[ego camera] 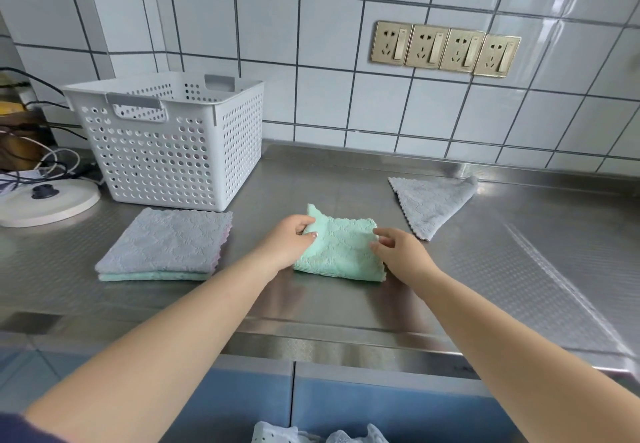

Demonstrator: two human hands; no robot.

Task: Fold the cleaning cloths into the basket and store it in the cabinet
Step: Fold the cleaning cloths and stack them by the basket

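Note:
A folded green cloth (343, 252) lies on the steel counter (311, 304) in the middle. My left hand (289, 240) pinches its upper left corner, which is lifted. My right hand (398, 252) rests at the cloth's right edge, fingers loosely bent and touching it. To the left lies a stack of folded cloths (166, 245), grey on top, pink and green beneath. A grey cloth (433, 205) lies loosely folded in a triangle at the right. The white perforated basket (173, 137) stands at the back left; some cloth colour shows through its holes.
A white round appliance base (45, 200) and tangled cables (41, 162) sit left of the basket. Tiled wall with several sockets (445, 48) is behind. Blue cabinet doors (346, 404) run below the counter edge. White lace fabric (311, 435) shows at the bottom.

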